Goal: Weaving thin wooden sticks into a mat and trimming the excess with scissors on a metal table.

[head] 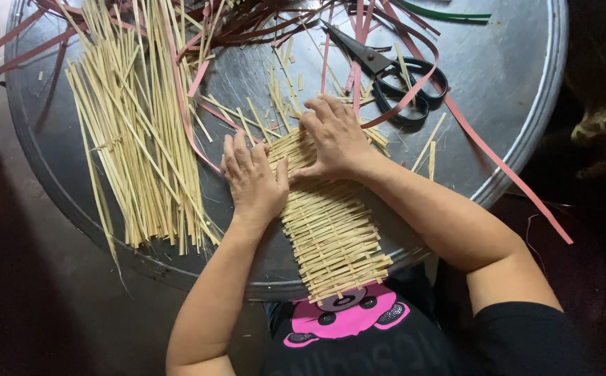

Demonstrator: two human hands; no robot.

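Note:
A woven mat of pale bamboo strips (331, 233) lies on a round metal tray (519, 90) and hangs over its near rim. My left hand (253, 182) lies flat on the mat's left edge, fingers together and pointing away from me. My right hand (334, 136) presses palm down on the mat's far end, fingers spread over the loose strip ends. Neither hand grips anything.
A big pile of loose bamboo strips (136, 125) lies left of the mat. Black-handled scissors (393, 73) rest at the far right of the tray. Pink strips (498, 163) trail across the tray and over its right rim, and a green strip (449, 14) lies at the far edge.

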